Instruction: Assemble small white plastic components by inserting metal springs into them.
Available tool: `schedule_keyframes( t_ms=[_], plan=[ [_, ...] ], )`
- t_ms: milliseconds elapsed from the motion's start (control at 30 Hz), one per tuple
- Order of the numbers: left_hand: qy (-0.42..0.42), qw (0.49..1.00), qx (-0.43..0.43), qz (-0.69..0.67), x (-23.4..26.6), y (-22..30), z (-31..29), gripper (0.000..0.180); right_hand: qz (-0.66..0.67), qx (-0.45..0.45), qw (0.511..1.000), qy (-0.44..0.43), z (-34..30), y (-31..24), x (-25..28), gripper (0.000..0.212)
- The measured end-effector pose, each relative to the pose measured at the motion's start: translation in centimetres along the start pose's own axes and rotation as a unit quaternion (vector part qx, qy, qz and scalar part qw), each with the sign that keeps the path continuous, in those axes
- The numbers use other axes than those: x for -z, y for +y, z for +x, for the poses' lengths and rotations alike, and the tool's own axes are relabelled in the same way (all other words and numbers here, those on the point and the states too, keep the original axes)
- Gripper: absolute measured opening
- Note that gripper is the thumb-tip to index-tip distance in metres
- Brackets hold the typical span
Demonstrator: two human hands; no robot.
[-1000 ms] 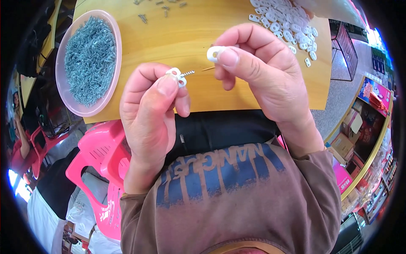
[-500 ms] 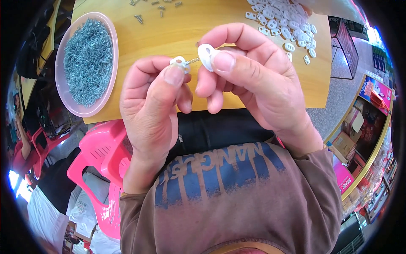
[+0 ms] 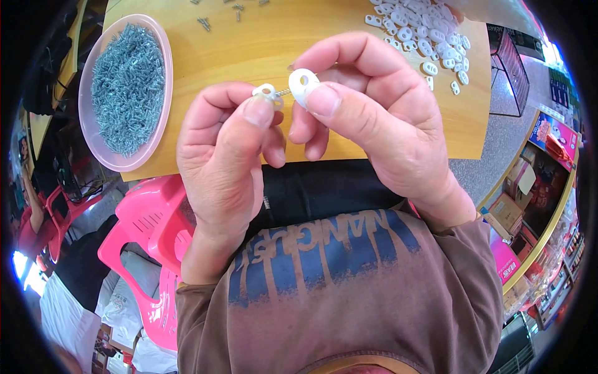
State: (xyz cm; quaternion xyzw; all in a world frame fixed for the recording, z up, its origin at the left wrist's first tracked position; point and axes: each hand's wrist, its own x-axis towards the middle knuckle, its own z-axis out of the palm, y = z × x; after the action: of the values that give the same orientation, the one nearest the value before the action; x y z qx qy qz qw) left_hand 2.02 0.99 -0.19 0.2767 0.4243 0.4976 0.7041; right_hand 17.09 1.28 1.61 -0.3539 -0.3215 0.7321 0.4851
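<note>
My left hand [image 3: 221, 153] is closed, with a small white plastic piece [image 3: 264, 89] pinched between thumb and forefinger. My right hand [image 3: 389, 121] pinches a white oval plastic piece with a hole [image 3: 300, 86]. Between the two pieces stretches a short thin metal spring [image 3: 283, 92], and it seems to touch both. Its ends are hidden by the pieces. Both hands are held above the near part of the wooden table [image 3: 249, 47].
An oval pink basin [image 3: 168, 93] heaped with small metal springs [image 3: 128, 93] stands at the left. Several loose springs [image 3: 204, 25] lie at the far side. White plastic pieces [image 3: 430, 34] are piled far right. A pink plastic chair [image 3: 140, 212] is beside me on the left.
The right hand's oval piece has moved slightly left and turned, showing its hole more openly. Less of the spring shows between the pieces. Both hands keep their grip.
</note>
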Motion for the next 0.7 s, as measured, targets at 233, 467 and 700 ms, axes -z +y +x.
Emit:
schedule_keyframes(
  t_ms=[233,467,700],
  plan=[
    [-0.003,1.0,-0.021,-0.009,-0.01,0.07,-0.2,0.011,-0.027,0.006,1.0,0.012,0.09,0.27,0.29,0.024],
    [0.014,0.999,-0.029,-0.001,-0.02,-0.09,-0.25,0.01,-0.024,0.007,1.0,0.009,0.05,0.22,0.28,0.024],
    [0.005,1.0,-0.024,0.006,-0.26,-0.04,-0.29,0.011,-0.015,0.01,1.0,0.011,0.06,0.34,0.39,0.024]
  ],
)
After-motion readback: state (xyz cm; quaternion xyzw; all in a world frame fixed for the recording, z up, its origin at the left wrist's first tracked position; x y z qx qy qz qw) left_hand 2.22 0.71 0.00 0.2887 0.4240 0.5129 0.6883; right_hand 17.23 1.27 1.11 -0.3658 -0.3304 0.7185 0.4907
